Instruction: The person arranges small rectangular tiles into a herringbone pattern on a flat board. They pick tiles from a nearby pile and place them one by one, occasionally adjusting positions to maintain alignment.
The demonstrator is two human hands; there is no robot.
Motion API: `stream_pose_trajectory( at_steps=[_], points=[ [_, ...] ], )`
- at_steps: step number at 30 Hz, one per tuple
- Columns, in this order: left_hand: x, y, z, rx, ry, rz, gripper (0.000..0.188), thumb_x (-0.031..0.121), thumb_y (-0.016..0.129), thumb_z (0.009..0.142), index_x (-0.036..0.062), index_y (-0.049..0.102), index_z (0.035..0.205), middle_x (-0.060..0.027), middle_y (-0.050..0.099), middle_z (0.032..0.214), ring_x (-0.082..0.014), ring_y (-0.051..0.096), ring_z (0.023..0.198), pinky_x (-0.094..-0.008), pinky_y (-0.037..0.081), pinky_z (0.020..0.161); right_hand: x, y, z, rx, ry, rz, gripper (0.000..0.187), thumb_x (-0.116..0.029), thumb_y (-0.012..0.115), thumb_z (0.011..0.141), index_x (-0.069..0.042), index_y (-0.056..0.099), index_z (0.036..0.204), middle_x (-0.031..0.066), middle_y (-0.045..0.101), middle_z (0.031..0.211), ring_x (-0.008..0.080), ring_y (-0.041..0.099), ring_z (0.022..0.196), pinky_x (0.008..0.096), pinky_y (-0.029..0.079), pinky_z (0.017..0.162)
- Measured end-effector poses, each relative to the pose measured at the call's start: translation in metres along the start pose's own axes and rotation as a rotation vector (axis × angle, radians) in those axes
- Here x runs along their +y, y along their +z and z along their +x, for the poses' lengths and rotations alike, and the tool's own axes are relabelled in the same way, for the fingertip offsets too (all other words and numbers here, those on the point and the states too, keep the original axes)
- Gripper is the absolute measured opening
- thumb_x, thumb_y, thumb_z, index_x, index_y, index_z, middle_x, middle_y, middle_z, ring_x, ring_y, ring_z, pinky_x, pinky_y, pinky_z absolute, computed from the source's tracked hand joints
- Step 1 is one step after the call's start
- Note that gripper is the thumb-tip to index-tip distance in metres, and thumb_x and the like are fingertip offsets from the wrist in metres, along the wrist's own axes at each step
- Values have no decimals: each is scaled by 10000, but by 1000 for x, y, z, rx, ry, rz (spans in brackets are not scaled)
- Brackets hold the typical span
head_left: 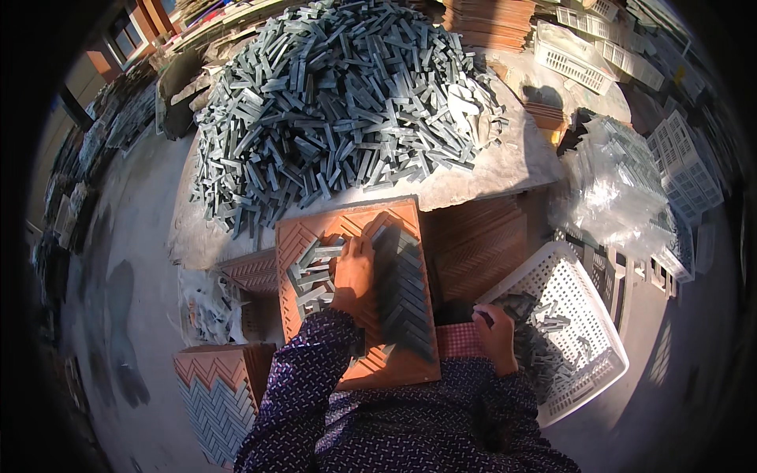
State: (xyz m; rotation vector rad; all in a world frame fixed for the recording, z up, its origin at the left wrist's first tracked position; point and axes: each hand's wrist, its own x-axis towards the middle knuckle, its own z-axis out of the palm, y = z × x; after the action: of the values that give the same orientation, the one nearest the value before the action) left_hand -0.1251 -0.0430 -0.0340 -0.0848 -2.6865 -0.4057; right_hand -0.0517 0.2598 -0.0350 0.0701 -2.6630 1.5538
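An orange mould board (378, 370) with herringbone grooves lies tilted before me. Grey stone strips (406, 303) fill the grooves on its right part, and several paler strips (313, 272) lie loosely on the left. My left hand (353, 276) is over the board's upper middle, its fingers bent down and closed at a grey stone strip; the fingertips are partly hidden. My right hand (497, 340) is beside the board's lower right, next to a white perforated basket (587, 296) holding loose strips. Its fingers are curled round something dark, too small to make out.
A large heap of grey strips (339, 102) covers the table (505, 169) beyond the board. At lower left stands a stack of mould boards (213, 363), the top one partly filled. Plastic-wrapped material (611, 189) and white crates (682, 162) are on the right.
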Motion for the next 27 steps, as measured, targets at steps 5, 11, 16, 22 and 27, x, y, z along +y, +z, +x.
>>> stream_pose_trajectory(
  at_steps=[5,11,16,22,27],
  points=[
    [2,-14,9,-95,-68,-107,195,47,562,819,21,571,1012,-174,584,914,-372,584,867,-442,491,727,5,-1,1,0,-2,-7,180,-90,661,796,11,657,944,159,670,889,236,657,799,316,503,725],
    [3,-14,17,-122,-237,-128,170,98,570,829,46,595,990,-185,612,911,-382,608,830,-460,499,693,5,3,1,-8,-24,-12,175,-84,656,800,15,656,945,162,670,885,237,658,794,317,506,715],
    [7,-12,23,-61,-258,-134,150,120,593,825,70,617,964,-167,620,912,-372,617,813,-454,502,682,4,2,2,-6,-1,11,163,-74,652,800,15,655,936,160,671,883,234,659,785,315,507,709],
    [13,-9,30,-33,-248,-202,192,94,617,803,81,656,990,-168,615,895,-366,609,840,-443,494,703,5,5,1,5,-19,-5,156,-63,653,794,15,656,930,162,671,880,234,662,780,320,510,711],
    [12,-12,42,-66,-258,-278,263,107,617,811,139,659,1069,-170,617,898,-377,607,842,-452,494,712,5,10,1,2,-49,-36,174,-64,668,784,-3,663,946,169,664,881,257,667,775,321,521,673]
  ],
)
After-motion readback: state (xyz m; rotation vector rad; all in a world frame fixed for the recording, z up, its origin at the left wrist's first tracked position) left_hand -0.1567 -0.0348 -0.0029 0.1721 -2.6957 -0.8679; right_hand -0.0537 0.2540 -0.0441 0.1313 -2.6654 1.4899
